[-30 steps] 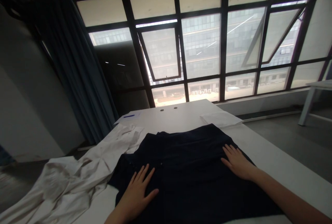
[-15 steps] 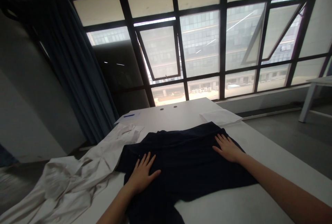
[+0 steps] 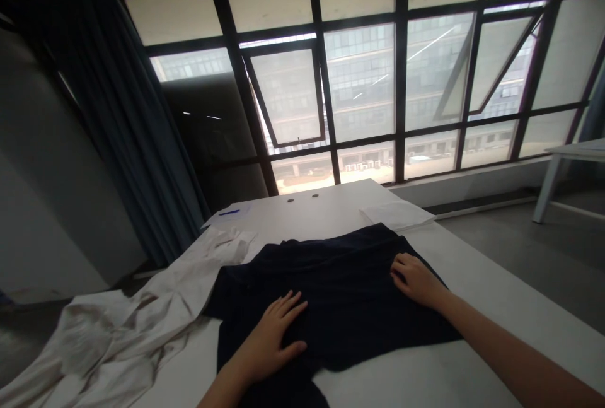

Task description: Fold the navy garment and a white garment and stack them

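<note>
Two hands, the left hand (image 3: 267,338) palm-down with its fingers spread apart and the right hand (image 3: 416,280) with its fingers close together and curled onto the cloth, rest on a dark navy garment (image 3: 331,307) lying across a white table (image 3: 392,383). A crumpled white garment (image 3: 118,326) spills over the table's left edge. Farther off lie a folded white cloth (image 3: 397,214), then a tall paned window (image 3: 359,80) beside a dark blue curtain (image 3: 132,130).

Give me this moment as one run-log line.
left hand on dark navy garment | right hand on garment | white cloth alongside
</note>
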`<state>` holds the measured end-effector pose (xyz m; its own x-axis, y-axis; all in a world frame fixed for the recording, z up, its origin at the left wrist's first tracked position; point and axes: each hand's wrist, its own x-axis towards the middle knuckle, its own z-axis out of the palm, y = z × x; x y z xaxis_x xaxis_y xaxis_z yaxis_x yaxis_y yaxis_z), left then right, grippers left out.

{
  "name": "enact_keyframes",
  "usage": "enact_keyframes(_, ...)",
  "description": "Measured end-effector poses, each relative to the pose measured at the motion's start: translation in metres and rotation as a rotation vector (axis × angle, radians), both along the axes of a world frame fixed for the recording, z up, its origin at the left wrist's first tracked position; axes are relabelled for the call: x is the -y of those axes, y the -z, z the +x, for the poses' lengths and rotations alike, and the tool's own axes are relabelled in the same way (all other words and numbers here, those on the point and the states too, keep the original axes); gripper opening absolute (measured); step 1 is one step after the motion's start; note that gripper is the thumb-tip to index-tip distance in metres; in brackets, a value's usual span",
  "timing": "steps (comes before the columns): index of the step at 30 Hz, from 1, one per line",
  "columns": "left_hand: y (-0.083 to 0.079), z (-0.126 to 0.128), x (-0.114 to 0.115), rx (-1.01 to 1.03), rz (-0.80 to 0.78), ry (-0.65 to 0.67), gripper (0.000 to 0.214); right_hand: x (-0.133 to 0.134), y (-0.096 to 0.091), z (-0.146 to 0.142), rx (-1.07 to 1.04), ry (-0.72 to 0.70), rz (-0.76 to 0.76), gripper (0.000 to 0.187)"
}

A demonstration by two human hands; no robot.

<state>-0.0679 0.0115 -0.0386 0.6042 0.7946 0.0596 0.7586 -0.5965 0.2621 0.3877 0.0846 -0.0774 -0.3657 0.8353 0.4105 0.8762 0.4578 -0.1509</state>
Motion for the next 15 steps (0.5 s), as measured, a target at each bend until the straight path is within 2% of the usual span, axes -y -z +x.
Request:
enact_keyframes(2,0.003,0.001,-0.003,-0.038,-0.075,0.006,0.078,0.002,0.004,0.006,0.005,0.031,-0.070,0.031)
enact_keyframes(4,0.003,-0.001,-0.005,-0.063,-0.126,0.009,0.085,0.007,0.009,0.014,0.013,0.050,-0.177,0.048)
enact_keyframes(8,-0.005,-0.004,0.000,-0.089,-0.216,0.006,0.097,0.025,0.007,0.021,0.045,0.073,-0.417,0.076)
enact_keyframes(10,-0.011,-0.003,0.005,-0.090,-0.254,0.002,0.096,0.035,-0.003,0.016,0.023,0.062,-0.439,0.078)
enact_keyframes(15,-0.023,-0.001,0.014,-0.079,-0.316,0.000,0.084,0.050,-0.020,-0.012,-0.027,-0.118,-0.454,0.066)
